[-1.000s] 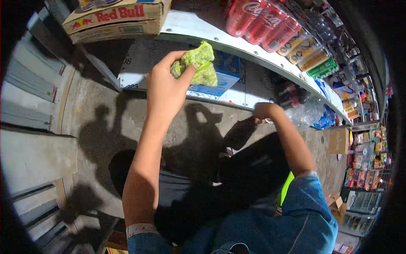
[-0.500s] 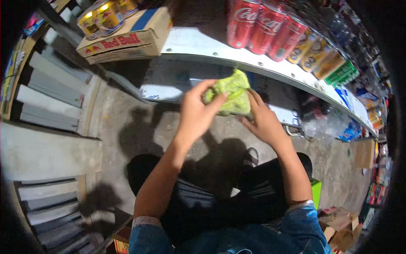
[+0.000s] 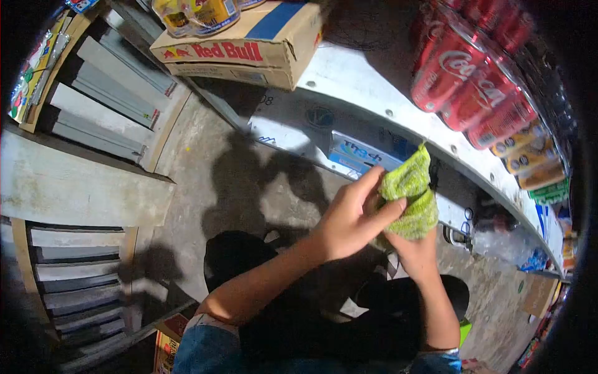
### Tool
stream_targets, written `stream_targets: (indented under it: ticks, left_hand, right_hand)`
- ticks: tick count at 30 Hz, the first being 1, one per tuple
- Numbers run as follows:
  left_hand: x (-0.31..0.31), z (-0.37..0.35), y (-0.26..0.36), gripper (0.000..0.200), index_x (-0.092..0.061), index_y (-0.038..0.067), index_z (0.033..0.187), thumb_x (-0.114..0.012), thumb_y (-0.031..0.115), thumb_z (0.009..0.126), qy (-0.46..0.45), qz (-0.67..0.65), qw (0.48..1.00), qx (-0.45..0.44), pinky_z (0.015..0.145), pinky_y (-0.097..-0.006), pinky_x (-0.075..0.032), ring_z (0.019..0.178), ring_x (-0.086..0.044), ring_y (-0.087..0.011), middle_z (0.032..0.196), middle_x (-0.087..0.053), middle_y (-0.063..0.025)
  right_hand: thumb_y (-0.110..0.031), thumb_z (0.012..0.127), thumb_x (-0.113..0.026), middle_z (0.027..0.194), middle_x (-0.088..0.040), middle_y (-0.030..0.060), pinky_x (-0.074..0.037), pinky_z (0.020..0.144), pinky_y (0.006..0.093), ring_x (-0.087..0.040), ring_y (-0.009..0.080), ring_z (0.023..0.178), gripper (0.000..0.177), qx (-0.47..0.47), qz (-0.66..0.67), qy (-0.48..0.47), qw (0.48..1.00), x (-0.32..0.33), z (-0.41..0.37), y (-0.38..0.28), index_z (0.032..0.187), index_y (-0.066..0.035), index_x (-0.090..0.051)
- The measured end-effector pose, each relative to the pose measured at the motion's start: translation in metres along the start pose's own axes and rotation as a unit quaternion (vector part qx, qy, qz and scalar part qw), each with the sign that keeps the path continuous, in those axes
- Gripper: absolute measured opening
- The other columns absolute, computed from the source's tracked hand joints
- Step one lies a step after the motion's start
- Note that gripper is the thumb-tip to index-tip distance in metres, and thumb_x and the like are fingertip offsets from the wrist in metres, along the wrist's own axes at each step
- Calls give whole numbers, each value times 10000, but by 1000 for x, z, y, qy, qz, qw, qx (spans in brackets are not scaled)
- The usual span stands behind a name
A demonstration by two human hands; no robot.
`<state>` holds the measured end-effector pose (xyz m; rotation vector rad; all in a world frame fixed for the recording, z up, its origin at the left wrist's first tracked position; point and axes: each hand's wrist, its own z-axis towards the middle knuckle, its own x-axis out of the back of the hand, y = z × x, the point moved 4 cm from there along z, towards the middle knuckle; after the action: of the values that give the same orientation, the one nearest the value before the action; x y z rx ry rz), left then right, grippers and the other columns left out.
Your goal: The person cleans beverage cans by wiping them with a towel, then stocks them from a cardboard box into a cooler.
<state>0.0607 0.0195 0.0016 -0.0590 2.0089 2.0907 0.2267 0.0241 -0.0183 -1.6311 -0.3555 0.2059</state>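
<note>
A crumpled green cloth point(image 3: 411, 199) is held up in the air in front of the edge of a white upper shelf point(image 3: 367, 71). The left hand point(image 3: 349, 224) pinches its left side, the thumb lying across the front and the other fingers point(image 3: 366, 186) curled behind, closed on the fabric. The right hand point(image 3: 416, 249) is at its lower edge, touching it from below and behind; its fingertips are hidden by the cloth, so how far they are closed cannot be told. Beyond the hands, a blue box point(image 3: 361, 153) stands on a lower shelf point(image 3: 293, 146). On the upper shelf, a Red Bull carton point(image 3: 243, 53) carries plastic-wrapped cans point(image 3: 202, 15), and to the right are red Coca-Cola cans point(image 3: 458, 84), then yellow cans point(image 3: 526, 149) and green cans point(image 3: 551, 190). Clear plastic point(image 3: 501, 243) lies at lower right, and the person's dark-clothed knees point(image 3: 240, 258) are below the hands, over the concrete floor point(image 3: 199, 149)
</note>
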Motion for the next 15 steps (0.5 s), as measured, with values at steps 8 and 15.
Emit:
stream_targets:
  ticks: [8,15]
  left_hand:
    - [27,25,4,273,-654,-40,1112,-698,142,913,72,277,954,-86,793,-384,-549,924,-712,-298,1027,-695,-221]
    - [50,26,3,316,-655,-80,1117,-673,154,905,87,349,923,-136,782,-434,-564,845,-704,-333,1046,-696,-228]
  right_hand:
    - [-109,840,-824,1024,-756,135,-569,859,355,-737,202,950,424,66,-80,-52,993,-5,40,-9,1208,8,-650]
    - [-104,871,-775,1010,-761,153,-565,842,372,-745,235,914,356,58,-103,-38,992,-16,56,-4,1174,25,-640]
